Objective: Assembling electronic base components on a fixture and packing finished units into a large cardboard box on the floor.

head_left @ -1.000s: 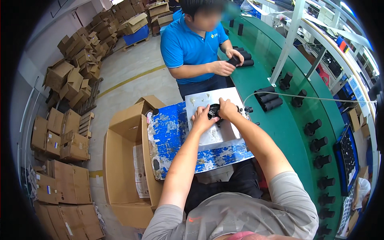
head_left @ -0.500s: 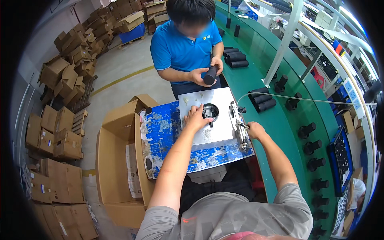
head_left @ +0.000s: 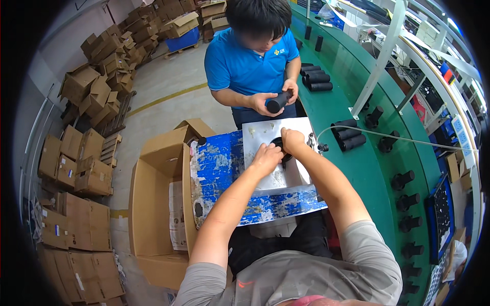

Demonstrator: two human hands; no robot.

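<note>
A square metal plate with a round hole lies in front of me, and a black round part sits in the hole, largely covered by my hands. My left hand has its fingers curled onto the near left side of this part. Opposite it, my right hand is closed with its fingertips on the part's right side. A metal clamp with a thin hose stands at the plate's right edge, partly hidden behind my right forearm.
The plate rests on a worn blue board. An open cardboard box stands to the left. Across from me a co-worker holds a black cylinder. Several black cylinders lie on the green bench at right.
My right hand has left the clamp's handle and moved left to the black round part. My left hand has shifted to its near side. The whole view has swung slightly.
</note>
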